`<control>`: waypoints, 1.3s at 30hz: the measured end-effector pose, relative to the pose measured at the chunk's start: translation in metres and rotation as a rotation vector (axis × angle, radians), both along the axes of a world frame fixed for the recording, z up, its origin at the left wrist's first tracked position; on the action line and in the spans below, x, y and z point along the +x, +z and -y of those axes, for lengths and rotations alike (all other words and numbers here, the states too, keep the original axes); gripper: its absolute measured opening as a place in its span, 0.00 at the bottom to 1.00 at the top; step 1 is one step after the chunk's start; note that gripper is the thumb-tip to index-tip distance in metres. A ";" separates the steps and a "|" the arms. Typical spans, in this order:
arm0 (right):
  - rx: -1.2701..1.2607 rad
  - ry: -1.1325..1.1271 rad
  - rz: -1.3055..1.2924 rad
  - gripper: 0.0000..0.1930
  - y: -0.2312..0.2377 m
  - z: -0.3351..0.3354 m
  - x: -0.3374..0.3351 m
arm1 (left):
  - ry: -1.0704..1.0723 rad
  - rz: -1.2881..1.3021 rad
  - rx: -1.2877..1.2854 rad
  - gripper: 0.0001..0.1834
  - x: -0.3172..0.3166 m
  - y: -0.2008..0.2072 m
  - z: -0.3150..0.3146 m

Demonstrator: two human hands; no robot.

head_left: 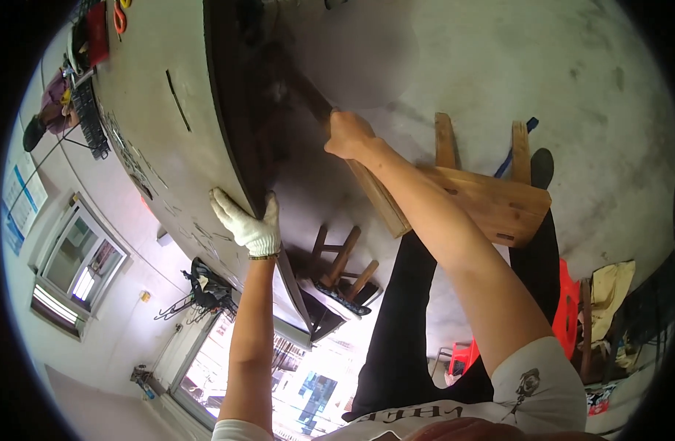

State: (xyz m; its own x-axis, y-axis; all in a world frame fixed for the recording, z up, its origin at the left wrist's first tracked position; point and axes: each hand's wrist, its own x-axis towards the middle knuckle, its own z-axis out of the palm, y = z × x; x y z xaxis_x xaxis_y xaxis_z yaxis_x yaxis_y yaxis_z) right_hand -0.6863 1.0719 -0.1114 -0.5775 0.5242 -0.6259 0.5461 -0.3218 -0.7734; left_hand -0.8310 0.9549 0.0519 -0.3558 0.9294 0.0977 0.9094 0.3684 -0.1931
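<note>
My left hand [243,225] wears a white knit glove. It rests at the edge of a large grey-topped table [161,44], fingers stretched over the top and thumb apart on the side of the dark rim. My right hand [350,135] is bare and closed around a long wooden bar [381,197]. The bar slants from near my lap up toward the dark space beside the table. Its far end is dark and blurred, so I cannot tell what it is part of. A wooden stool [492,202] lies beyond my right forearm, with its legs pointing away from me.
Thin metal strips [132,165] and orange-handled scissors [119,18] lie on the table. Another dark wooden stool [341,257] stands by the table's side. Red plastic stools [567,309] and a beige cloth [609,298] are at the lower right. A window [80,257] is at the left.
</note>
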 end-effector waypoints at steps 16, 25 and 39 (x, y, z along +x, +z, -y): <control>-0.137 -0.091 -0.186 0.25 -0.004 -0.011 -0.030 | 0.033 -0.009 -0.003 0.53 -0.007 -0.001 0.002; 0.176 0.070 -0.284 0.23 -0.056 -0.001 -0.065 | 0.046 -0.002 -0.021 0.54 -0.006 -0.002 0.003; -0.255 0.297 -0.061 0.24 0.012 0.105 0.040 | 0.007 -0.008 -0.003 0.54 -0.006 -0.001 0.003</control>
State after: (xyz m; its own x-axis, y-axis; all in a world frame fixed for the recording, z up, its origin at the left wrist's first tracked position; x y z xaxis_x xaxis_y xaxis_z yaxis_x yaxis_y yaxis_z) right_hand -0.6468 0.9668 -0.0993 -0.7210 0.1606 -0.6741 0.5998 -0.3426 -0.7231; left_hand -0.8367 0.9514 0.0511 -0.3616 0.9272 0.0973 0.9052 0.3742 -0.2014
